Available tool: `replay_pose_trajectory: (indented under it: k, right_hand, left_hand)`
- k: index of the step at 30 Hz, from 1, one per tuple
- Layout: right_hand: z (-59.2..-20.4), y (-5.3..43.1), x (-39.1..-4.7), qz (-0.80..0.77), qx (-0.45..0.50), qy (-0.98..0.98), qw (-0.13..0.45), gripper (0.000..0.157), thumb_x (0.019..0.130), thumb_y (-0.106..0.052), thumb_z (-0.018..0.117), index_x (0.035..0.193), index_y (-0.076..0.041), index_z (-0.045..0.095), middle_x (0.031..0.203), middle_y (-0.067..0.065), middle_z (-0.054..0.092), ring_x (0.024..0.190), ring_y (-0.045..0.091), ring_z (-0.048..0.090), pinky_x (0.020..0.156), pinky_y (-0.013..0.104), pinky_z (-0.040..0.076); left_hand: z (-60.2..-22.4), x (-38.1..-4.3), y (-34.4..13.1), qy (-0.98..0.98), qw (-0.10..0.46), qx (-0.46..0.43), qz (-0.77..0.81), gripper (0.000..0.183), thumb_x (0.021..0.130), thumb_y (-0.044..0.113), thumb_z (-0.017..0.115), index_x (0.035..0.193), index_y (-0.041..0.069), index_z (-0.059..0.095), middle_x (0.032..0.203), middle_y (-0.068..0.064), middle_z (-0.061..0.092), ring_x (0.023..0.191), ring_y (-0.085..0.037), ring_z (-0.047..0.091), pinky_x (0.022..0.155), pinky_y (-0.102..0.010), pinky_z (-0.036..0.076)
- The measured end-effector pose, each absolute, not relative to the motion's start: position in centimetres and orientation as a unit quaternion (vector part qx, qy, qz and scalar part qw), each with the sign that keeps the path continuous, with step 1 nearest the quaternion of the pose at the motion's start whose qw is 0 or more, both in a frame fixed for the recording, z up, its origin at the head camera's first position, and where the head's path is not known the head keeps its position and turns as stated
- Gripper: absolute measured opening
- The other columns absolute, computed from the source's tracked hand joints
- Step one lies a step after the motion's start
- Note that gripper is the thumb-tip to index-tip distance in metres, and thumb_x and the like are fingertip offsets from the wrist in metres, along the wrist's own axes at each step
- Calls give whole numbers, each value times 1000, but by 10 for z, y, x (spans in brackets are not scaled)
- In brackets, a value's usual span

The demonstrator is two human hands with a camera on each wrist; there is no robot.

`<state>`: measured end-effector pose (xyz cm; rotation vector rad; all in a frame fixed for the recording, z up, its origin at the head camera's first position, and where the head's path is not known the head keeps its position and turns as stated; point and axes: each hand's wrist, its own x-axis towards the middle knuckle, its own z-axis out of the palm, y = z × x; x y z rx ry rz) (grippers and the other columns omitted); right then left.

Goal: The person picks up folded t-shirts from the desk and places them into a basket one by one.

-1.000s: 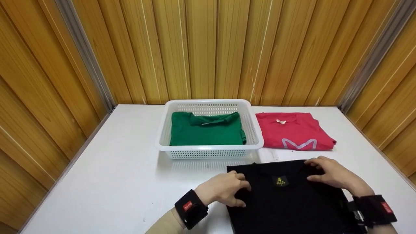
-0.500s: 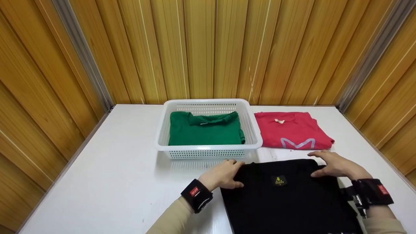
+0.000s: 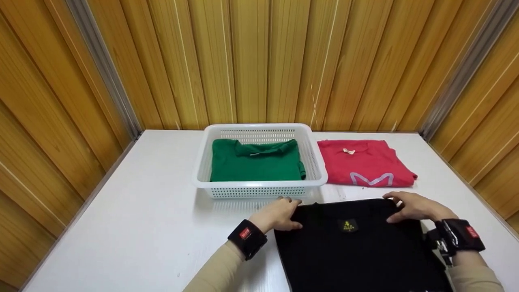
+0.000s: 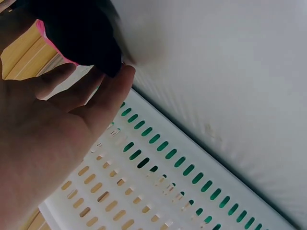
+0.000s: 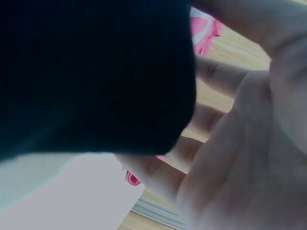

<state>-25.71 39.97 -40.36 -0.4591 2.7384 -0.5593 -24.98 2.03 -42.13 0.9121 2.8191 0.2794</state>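
A black T-shirt (image 3: 352,255) with a yellow-printed neck label lies at the front right, its near end cut off by the frame. At its far left corner my left hand (image 3: 279,215) holds the cloth, thumb above. The left wrist view shows the fingers (image 4: 103,103) reaching behind the dark cloth (image 4: 79,33). The far right corner is held by my right hand (image 3: 417,207) in the same way. In the right wrist view, cloth (image 5: 96,76) covers much of the frame, with that hand's fingers (image 5: 156,175) partly hidden behind it.
A white perforated basket (image 3: 259,184) stands at the back middle with a folded green shirt (image 3: 255,166) inside. Right beside it lies a folded red shirt (image 3: 361,162) with a grey zigzag print. Wood-patterned panels (image 3: 251,61) rise behind the white table (image 3: 154,211).
My left hand has moved away from me, from the T-shirt's left side to its far corner. My right hand has shifted slightly right to the other corner, and both now hold the cloth.
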Motion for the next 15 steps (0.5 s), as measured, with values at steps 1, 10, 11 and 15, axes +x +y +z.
replay_pose_trajectory:
  k: [1,10,11,15]
  right_hand:
    - [-404,399,-258,-194,-160,956,153,74,71,-29,80,127,7,48,104,26,59,92,31,58,77,41,46]
    - [-407,397,-259,-196,-167,956,142,66,69,-26,81,119,7,53,100,19,61,92,28,56,79,40,45]
    - [-407,396,-259,-196,-173,956,135,63,69,-25,81,115,7,54,99,18,60,90,27,56,78,40,45]
    - [-408,395,-259,-201,-177,957,111,54,66,-24,83,105,3,56,94,14,57,86,22,52,74,36,43]
  left_hand:
    - [-421,-250,20,944,85,305,93,66,84,40,68,139,12,46,128,-13,58,117,-26,56,96,-35,49]
    - [-421,-251,23,943,66,314,89,61,82,38,71,132,7,52,120,-13,59,109,-25,58,92,-33,52]
    - [-421,-251,23,942,58,319,86,59,82,38,72,128,6,55,117,-13,60,107,-24,59,90,-32,52]
    - [-422,-251,23,938,21,339,73,48,79,38,74,111,5,62,105,-10,61,97,-22,59,83,-29,52]
